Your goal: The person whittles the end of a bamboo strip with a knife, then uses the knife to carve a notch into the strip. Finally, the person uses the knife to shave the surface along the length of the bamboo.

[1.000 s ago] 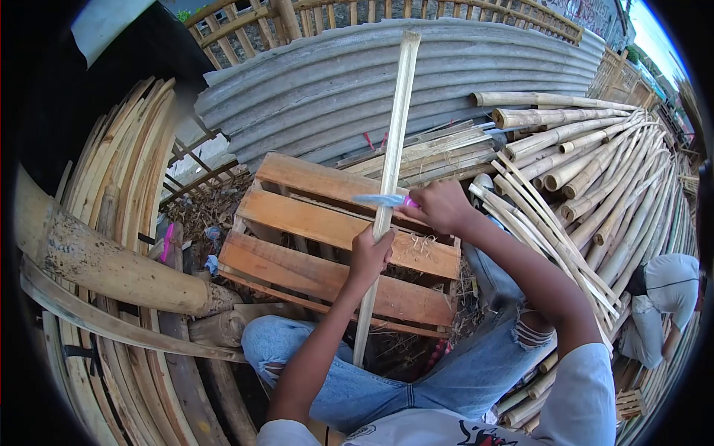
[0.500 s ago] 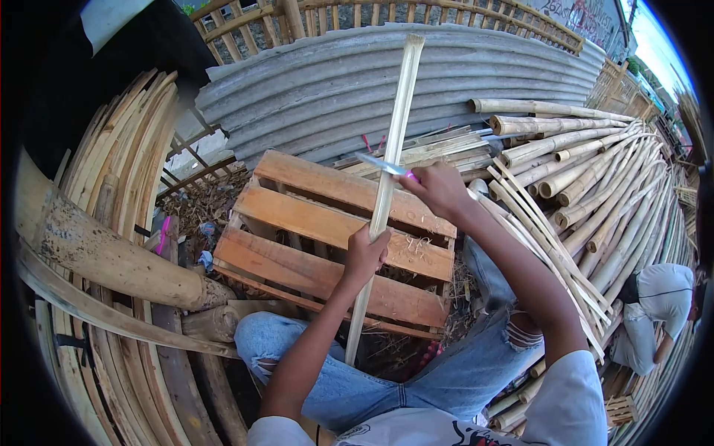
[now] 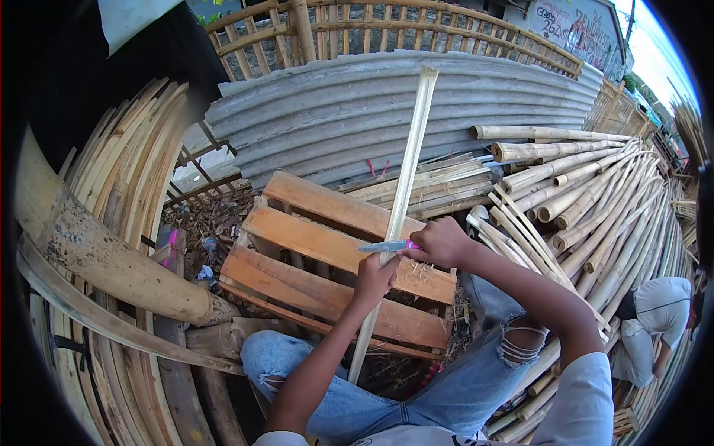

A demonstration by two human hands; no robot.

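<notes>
A long split bamboo strip (image 3: 409,167) stands slanted in front of me, its lower end between my knees and its top leaning slightly right. My left hand (image 3: 374,276) is wrapped around it below the middle. In my right hand (image 3: 440,243) is a knife (image 3: 387,246) with a pink handle, its blade pointing left. The blade lies across the strip just above my left hand. Behind both hands is a low slatted wooden pallet (image 3: 312,238), with pale shavings (image 3: 422,275) on its right part.
Bamboo poles (image 3: 535,152) are stacked at the right, with thin split strips (image 3: 547,249) on them. Bamboo slats (image 3: 123,163) and a thick bamboo pole (image 3: 119,253) stand at the left. A corrugated sheet (image 3: 312,104) closes the back. Another person (image 3: 658,316) bends over at far right.
My right hand has drawn the knife down along the bamboo strip, from well above my left hand to just over it. The whole view has tilted slightly upward.
</notes>
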